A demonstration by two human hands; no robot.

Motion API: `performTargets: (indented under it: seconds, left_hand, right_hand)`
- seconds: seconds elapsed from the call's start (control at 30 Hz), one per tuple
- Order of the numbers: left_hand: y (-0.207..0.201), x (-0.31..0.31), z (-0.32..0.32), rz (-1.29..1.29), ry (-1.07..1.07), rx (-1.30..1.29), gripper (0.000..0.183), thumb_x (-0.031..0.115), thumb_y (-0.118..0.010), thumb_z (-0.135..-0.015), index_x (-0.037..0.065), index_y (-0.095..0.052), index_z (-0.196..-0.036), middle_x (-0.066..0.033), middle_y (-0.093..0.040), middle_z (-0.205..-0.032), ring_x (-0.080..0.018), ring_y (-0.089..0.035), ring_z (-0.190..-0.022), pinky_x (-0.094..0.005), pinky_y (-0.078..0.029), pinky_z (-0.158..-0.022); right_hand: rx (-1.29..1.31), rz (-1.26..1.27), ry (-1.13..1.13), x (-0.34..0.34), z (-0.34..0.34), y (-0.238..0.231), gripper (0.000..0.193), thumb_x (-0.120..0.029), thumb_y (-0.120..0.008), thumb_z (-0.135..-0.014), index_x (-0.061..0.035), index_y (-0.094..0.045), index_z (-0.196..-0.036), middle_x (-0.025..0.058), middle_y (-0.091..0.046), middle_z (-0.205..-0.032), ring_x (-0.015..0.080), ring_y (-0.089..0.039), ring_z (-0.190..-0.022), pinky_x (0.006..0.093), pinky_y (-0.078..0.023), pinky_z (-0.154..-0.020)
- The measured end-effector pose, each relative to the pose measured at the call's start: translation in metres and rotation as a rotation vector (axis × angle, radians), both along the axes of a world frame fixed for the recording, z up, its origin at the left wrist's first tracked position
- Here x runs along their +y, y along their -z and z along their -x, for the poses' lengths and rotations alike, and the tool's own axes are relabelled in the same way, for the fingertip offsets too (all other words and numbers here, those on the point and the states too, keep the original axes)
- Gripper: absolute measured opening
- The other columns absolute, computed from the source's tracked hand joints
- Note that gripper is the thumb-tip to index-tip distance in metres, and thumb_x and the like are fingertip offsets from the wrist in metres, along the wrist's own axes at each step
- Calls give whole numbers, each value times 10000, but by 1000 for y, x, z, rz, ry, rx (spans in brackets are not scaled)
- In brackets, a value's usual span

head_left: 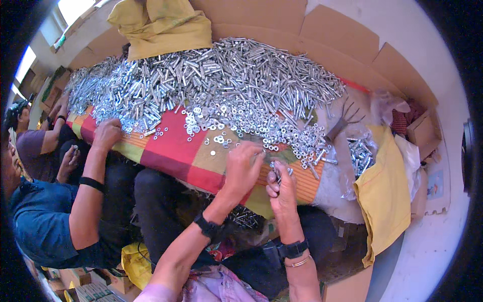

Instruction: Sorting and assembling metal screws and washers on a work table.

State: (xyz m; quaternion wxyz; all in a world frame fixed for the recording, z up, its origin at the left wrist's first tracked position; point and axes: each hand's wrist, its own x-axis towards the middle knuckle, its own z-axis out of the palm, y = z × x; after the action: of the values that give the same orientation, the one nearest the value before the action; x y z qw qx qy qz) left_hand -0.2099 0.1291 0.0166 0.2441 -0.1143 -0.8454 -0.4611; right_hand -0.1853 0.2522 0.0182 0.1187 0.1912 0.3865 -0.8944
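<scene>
Some bolts point(277, 174) sit in the right hand point(285, 190), held by its curled fingers; just beside it, the left hand point(242, 165) has bent fingers drawn close together, and whether they pinch anything I cannot tell. Beneath lies checked cloth point(168, 138), beyond it nuts point(289, 132), then heaped shanks point(256, 70) before cardboard point(339, 30).

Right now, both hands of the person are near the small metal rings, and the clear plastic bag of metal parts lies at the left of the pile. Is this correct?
Not quite: the head view shows the plastic bag at the right of the pile. The left hand and right hand are indeed near the metal rings.
</scene>
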Motion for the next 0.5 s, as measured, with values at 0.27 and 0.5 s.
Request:
performTargets:
  seconds: [0.27,0.5]
  left_hand:
    - [-4,-7,-31,-298,40,-159,127,62,-607,-770,0,-596,-881,-144,-601,-897,-292,-591,-854,-354,-454,-760]
    - [-8,-9,-41,-414,54,-300,160,62,-591,-824,-31,-590,-955,-76,-604,-926,-135,-575,-867,-265,-466,-758]
  right_hand:
    - [80,-5,-120,-18,-5,-3,127,-209,-555,-853,-103,-545,-921,-38,-438,-592,14,-286,-364,162,-208,-294]
    - [-101,92,-196,-13,-5,-1,128,-216,-535,-863,-107,-540,-796,-49,-440,-543,8,-309,-347,151,-212,-281]
